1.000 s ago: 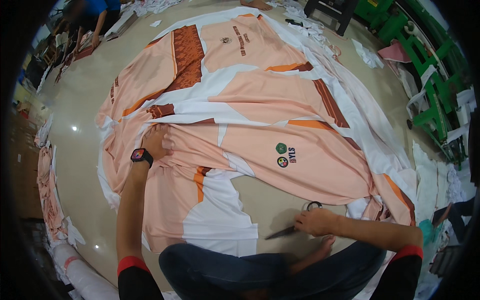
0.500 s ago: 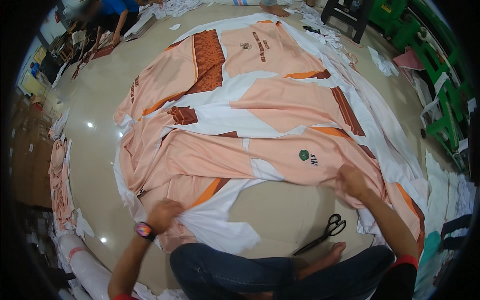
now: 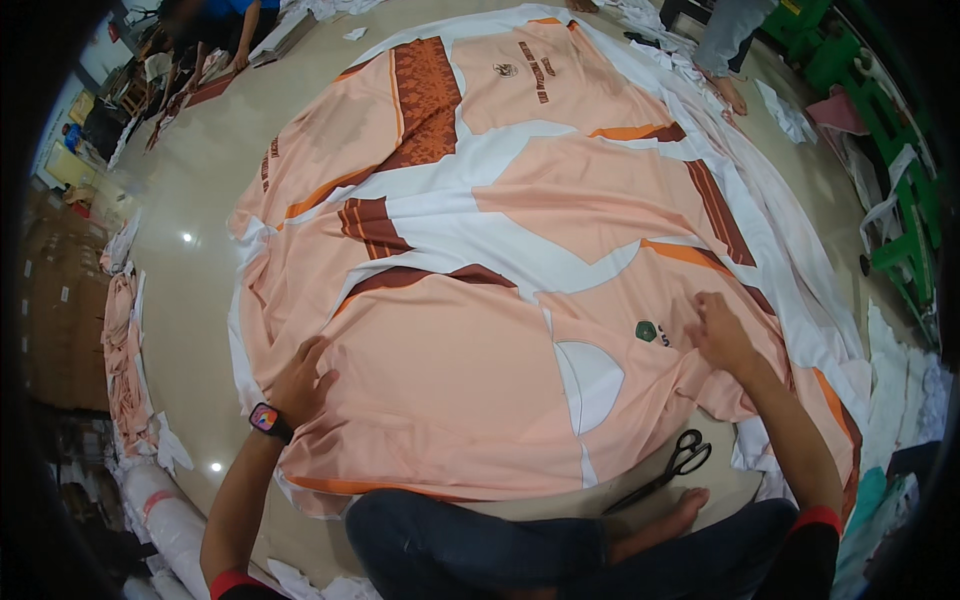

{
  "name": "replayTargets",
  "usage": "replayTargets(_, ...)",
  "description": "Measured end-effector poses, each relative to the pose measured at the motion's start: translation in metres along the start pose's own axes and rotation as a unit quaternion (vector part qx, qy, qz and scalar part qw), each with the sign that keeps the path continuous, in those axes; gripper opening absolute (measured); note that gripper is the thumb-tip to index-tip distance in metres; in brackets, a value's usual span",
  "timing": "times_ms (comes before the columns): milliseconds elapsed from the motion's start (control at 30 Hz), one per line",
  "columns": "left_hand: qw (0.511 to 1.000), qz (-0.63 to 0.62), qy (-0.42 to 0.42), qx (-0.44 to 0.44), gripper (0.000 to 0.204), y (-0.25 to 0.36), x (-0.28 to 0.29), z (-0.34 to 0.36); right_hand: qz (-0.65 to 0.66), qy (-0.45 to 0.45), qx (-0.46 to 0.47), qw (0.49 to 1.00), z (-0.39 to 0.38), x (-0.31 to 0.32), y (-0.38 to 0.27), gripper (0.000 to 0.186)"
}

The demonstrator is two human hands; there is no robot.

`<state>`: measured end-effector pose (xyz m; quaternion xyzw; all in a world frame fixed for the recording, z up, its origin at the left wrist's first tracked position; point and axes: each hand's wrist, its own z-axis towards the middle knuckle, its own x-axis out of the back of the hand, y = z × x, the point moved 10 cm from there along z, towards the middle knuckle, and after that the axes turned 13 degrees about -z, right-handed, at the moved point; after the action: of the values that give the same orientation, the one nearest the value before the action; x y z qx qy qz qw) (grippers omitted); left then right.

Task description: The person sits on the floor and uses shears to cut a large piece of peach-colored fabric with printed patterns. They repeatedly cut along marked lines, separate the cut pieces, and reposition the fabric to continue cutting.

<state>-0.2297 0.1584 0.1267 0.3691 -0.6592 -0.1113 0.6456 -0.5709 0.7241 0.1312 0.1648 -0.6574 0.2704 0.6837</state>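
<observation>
Rests the left hand (image 3: 299, 387) on the near left side of a peach fabric panel (image 3: 450, 375), with fingers spread and the grip unclenched. Poises the right hand (image 3: 722, 335), half-curled, at the right beside a green badge (image 3: 645, 331); cannot tell whether that grip pinches any cloth. Shows the panel between both hands, just beyond denim-clad knees (image 3: 470, 545), with layered peach, white and brown cloth (image 3: 590, 190) behind it on the floor (image 3: 180, 330). Includes black scissors (image 3: 655, 484) near right, beside a bare foot (image 3: 688, 508), and a crouching co-worker (image 3: 220, 30) far left.
</observation>
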Motion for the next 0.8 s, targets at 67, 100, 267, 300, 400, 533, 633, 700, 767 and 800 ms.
replayTargets(67,0.999,-0.031,-0.030,-0.024,0.025,-0.004,-0.017,0.025,0.040,-0.053,-0.025,0.997,0.006,-0.023,0.009,0.013)
replayTargets(100,0.998,0.017,-0.049,-0.044,0.023,-0.007,-0.022,0.040,-0.005,-0.114,0.041,0.993,0.017,-0.036,0.005,0.014)
replayTargets(267,0.980,0.182,0.078,-0.032,0.018,-0.029,0.062,0.165,-0.055,-0.036,-0.062,0.996,0.157,-0.006,0.066,0.023)
replayTargets(300,0.971,0.183,0.148,0.049,0.019,-0.036,0.093,0.188,0.011,0.061,-0.035,0.997,0.179,0.013,0.057,0.031)
replayTargets(400,0.954,0.128,0.269,-0.043,0.047,0.017,0.098,0.214,-0.021,0.270,0.079,0.959,0.184,0.039,-0.004,0.048)
replayTargets(533,0.968,0.107,0.138,-0.177,0.078,0.092,0.003,0.182,-0.055,0.091,0.161,0.981,0.109,0.010,-0.071,0.040)
replayTargets(633,0.987,0.044,0.013,-0.155,0.086,0.110,-0.069,0.115,-0.001,-0.144,0.216,0.966,-0.005,-0.007,-0.094,0.018)
replayTargets(700,0.990,-0.006,-0.034,-0.139,0.078,0.116,-0.091,0.076,-0.015,-0.281,0.272,0.920,-0.086,-0.009,-0.101,0.027)
replayTargets(767,0.978,0.036,-0.050,-0.200,0.063,0.132,-0.100,0.044,-0.015,-0.291,0.326,0.899,-0.139,0.012,-0.104,0.034)
replayTargets(800,0.968,0.065,-0.046,-0.239,0.055,0.141,-0.102,0.031,-0.041,-0.258,0.346,0.901,-0.152,0.024,-0.105,0.035)
